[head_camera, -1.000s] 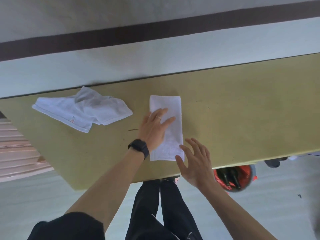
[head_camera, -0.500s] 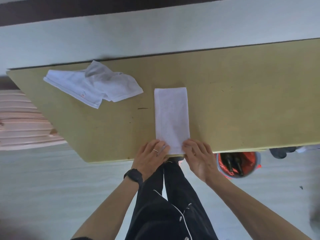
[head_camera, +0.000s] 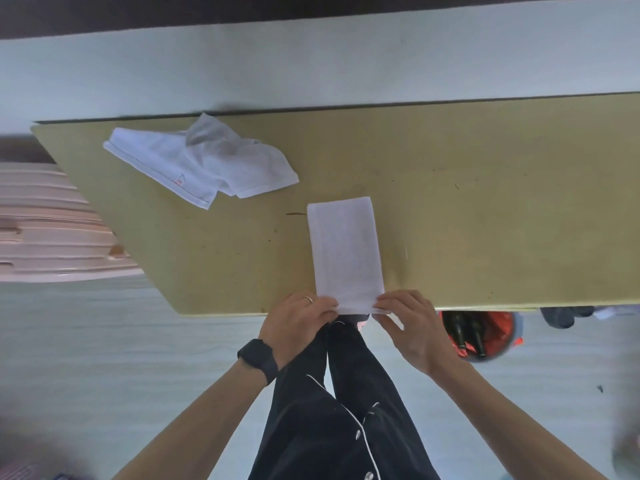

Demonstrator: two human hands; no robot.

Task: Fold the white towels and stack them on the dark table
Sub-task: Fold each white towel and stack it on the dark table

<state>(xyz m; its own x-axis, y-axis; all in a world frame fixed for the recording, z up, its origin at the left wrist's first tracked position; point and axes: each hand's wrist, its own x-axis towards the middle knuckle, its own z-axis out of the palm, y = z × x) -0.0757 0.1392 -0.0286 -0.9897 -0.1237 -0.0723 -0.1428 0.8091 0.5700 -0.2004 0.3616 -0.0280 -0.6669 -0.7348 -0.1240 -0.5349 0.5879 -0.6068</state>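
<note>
At the near edge of the tabletop [head_camera: 485, 202], the long folded white towel [head_camera: 346, 251] is lying lengthwise, its near end reaching the edge. The left hand [head_camera: 298, 323] is pinching the near left corner and the right hand [head_camera: 408, 327] is pinching the near right corner, fingers curled onto the cloth. For a clean fold, both corners should be travelling together and landing square on the far corners, with a flat palm then pressing the crease. A crumpled white towel [head_camera: 204, 164] is lying at the far left.

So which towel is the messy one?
The crumpled towel, far left on the table. The other towel is a neat strip, pinched by the left hand and right hand.
</note>
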